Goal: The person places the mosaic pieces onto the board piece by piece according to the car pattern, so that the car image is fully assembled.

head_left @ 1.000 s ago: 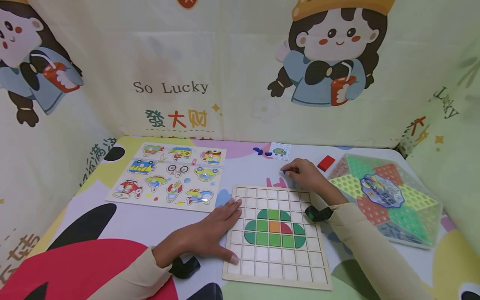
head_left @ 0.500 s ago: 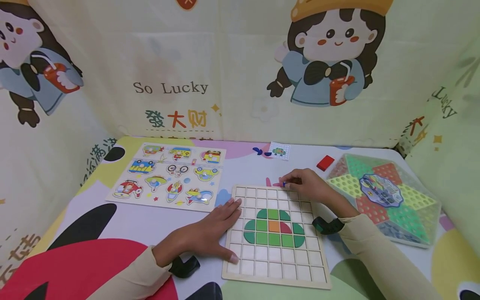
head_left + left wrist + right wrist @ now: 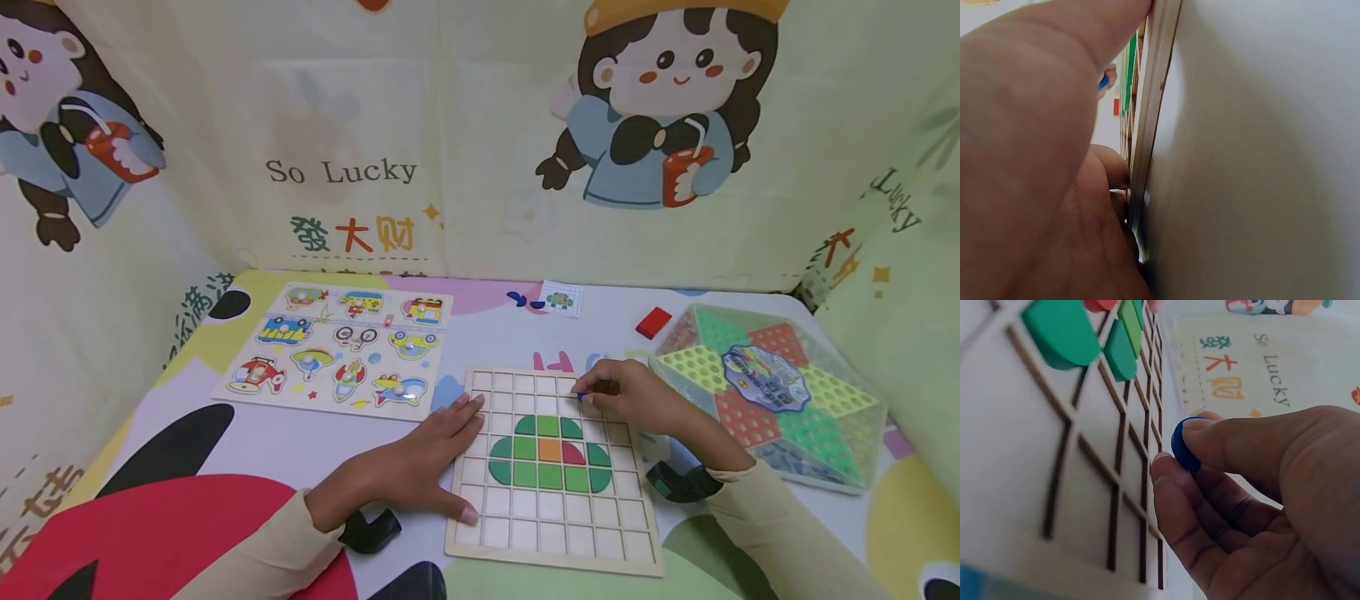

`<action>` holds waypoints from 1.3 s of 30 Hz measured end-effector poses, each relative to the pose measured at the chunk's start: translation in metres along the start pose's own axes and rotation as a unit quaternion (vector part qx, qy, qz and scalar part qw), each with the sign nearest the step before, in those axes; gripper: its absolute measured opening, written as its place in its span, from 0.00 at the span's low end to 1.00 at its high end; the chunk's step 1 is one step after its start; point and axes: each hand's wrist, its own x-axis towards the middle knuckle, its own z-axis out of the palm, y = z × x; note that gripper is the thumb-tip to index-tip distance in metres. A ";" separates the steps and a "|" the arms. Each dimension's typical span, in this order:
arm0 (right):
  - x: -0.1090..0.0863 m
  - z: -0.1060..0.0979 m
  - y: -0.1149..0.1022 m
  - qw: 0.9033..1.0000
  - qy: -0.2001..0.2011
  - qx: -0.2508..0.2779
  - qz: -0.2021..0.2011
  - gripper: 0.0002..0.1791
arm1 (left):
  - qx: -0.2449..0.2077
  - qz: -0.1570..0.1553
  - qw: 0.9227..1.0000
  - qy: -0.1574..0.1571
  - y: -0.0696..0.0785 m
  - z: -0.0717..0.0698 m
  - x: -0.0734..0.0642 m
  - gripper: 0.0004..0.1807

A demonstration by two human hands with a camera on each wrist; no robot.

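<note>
My right hand [image 3: 626,393] pinches a small blue curved piece [image 3: 1185,444] between thumb and fingertips, over the upper right part of a wooden grid board [image 3: 551,543]. Set in the board's middle cells are green pieces [image 3: 549,477], an orange square [image 3: 550,450] and a red rounded piece [image 3: 572,453]. My left hand [image 3: 416,467] lies with fingers extended along the board's left edge, thumb and fingertips touching it. In the left wrist view the palm and thumb [image 3: 1035,94] cover much of the board.
Beyond the board lie loose blue pieces [image 3: 517,298] and a small turtle pattern card [image 3: 561,299]. A vehicle puzzle board [image 3: 330,354] sits to the left. At the right are a red block [image 3: 653,322] and a clear hexagonal box [image 3: 772,392]. A printed curtain [image 3: 480,150] hangs behind.
My right hand has come nearer with the blue piece, from the tabletop beyond the board to over its upper cells. The left hand stays in place.
</note>
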 end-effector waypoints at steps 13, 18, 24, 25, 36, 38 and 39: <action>-0.033 0.001 -0.009 0.999 -0.041 0.028 -0.023 0.10 | 0.004 -0.002 1.000 0.001 0.000 0.000 0.002 0.63; -0.042 0.009 -0.016 0.994 -0.071 0.069 -0.041 0.07 | 0.008 -0.002 1.000 0.004 0.000 -0.001 0.001 0.63; -0.048 0.021 -0.025 0.985 -0.116 0.100 -0.073 0.06 | 0.006 0.006 1.000 0.005 -0.001 0.000 0.001 0.63; -0.049 0.022 -0.027 0.984 -0.122 0.102 -0.082 0.05 | 0.005 0.006 1.000 0.005 -0.001 0.000 0.001 0.63; -0.053 0.031 -0.042 0.973 -0.167 0.096 -0.123 0.07 | 0.009 -0.002 1.000 0.003 0.000 -0.001 0.002 0.63; -0.055 0.033 -0.043 0.974 -0.169 0.094 -0.121 0.07 | 0.010 -0.004 1.000 0.002 0.000 -0.001 0.002 0.63; -0.055 0.034 -0.043 0.974 -0.171 0.092 -0.116 0.07 | 0.010 -0.004 1.000 0.001 0.000 0.000 0.002 0.63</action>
